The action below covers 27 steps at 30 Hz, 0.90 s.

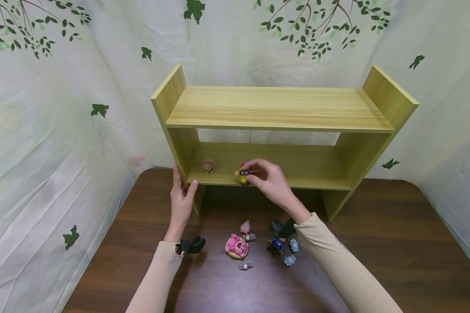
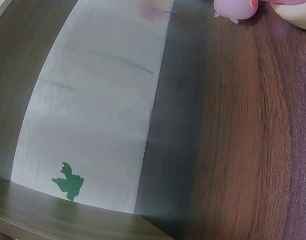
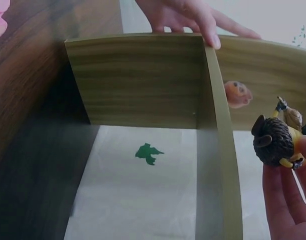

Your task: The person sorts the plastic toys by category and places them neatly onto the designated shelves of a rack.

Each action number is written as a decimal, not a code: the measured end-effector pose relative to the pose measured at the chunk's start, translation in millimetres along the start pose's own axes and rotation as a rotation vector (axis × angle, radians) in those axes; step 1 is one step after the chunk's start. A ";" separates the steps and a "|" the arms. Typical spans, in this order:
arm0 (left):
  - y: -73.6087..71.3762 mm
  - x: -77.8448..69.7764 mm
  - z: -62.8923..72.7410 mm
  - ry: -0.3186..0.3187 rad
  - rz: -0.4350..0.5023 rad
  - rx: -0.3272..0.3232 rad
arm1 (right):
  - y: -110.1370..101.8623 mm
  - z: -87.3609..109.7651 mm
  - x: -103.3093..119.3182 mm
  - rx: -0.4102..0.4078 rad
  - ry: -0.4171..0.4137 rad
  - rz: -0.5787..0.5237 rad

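Note:
A small figurine [image 1: 243, 177] with a dark, shaggy head and yellow body is pinched between the thumb and fingers of my right hand [image 1: 273, 181]. It is at the front edge of the middle board of a light wooden shelf [image 1: 278, 106]. In the right wrist view the figurine [image 3: 274, 142] shows its rough brown head beside that board. My left hand [image 1: 182, 204] grips the shelf's left side panel, thumb at the front and fingers along the outside. A small pinkish-brown figurine [image 1: 209, 165] stands on the middle board near that panel.
On the brown table [image 1: 113, 256] before the shelf lie a pink bear figure [image 1: 236, 247], a pink round toy [image 1: 245, 227], small grey figures [image 1: 246, 265], a blue-clad figure [image 1: 276, 247] and light-blue pieces [image 1: 289, 261]. A leaf-printed white cloth [image 1: 121, 100] hangs behind.

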<state>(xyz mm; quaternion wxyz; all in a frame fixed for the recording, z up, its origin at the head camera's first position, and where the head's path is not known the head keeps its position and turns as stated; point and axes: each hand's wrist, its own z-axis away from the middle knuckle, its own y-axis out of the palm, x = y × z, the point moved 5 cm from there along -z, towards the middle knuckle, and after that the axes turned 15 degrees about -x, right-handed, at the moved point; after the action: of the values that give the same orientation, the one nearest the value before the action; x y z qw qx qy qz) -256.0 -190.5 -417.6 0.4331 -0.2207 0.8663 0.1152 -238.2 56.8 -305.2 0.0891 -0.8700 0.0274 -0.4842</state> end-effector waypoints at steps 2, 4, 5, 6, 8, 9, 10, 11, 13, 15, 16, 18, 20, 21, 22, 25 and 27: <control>0.1 -0.1 0.4 0.014 0.009 -0.002 | 0.5 -2.5 -1.0 -0.010 0.003 0.002; 0.1 -0.5 0.7 0.031 0.017 -0.007 | 1.0 -5.0 -2.0 -0.017 0.000 0.003; 0.1 -0.7 1.1 0.037 0.019 -0.009 | 1.2 -6.1 -2.4 -0.019 -0.003 0.003; 0.0 -0.9 1.3 0.040 0.019 -0.011 | 1.2 -7.2 -2.7 -0.021 -0.005 0.003; -0.1 -1.7 1.6 0.045 0.016 -0.013 | 1.7 -9.2 -3.2 -0.022 -0.013 0.006; -0.3 -1.9 1.6 0.044 0.013 -0.013 | 1.9 -10.1 -3.5 -0.023 -0.017 0.006; -0.2 -2.1 1.7 0.042 0.010 -0.011 | 2.3 -10.9 -3.7 -0.023 -0.021 0.002; -0.3 -2.2 1.5 0.035 0.005 -0.008 | 2.6 -11.8 -4.2 -0.023 -0.024 -0.001; -0.2 -2.4 1.4 0.028 -0.003 -0.005 | 3.4 -13.3 -4.9 -0.022 -0.028 -0.006; -0.1 -1.9 1.3 0.018 -0.003 -0.002 | 4.3 -14.5 -5.8 -0.021 -0.029 -0.012; 0.1 -2.5 1.2 0.014 -0.001 -0.001 | 4.8 -15.0 -6.6 -0.021 -0.030 -0.013; 0.4 -2.6 1.2 0.010 0.004 0.001 | 5.8 -16.0 -7.8 -0.023 -0.030 -0.012; 0.8 -3.2 1.3 0.002 0.009 0.003 | 7.0 -16.8 -9.0 -0.024 -0.032 -0.014; 0.8 -3.6 1.3 -0.004 0.010 0.005 | 7.6 -17.2 -9.5 -0.025 -0.036 -0.013; 0.8 -4.1 1.3 -0.004 0.010 0.004 | 8.3 -17.7 -9.6 -0.025 -0.039 -0.013; 0.9 -4.2 1.9 0.005 0.010 0.006 | 9.9 -18.8 -10.2 -0.027 -0.046 -0.012; 1.2 -9.7 2.4 0.014 0.011 0.006 | 10.8 -19.4 -10.8 -0.029 -0.046 -0.007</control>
<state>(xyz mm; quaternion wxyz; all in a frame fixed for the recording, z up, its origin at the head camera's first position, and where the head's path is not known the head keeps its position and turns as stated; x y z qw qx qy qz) -249.7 -185.7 -411.3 0.4273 -0.2155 0.8707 0.1132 -259.9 45.2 -306.2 0.0754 -0.8821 0.0293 -0.4640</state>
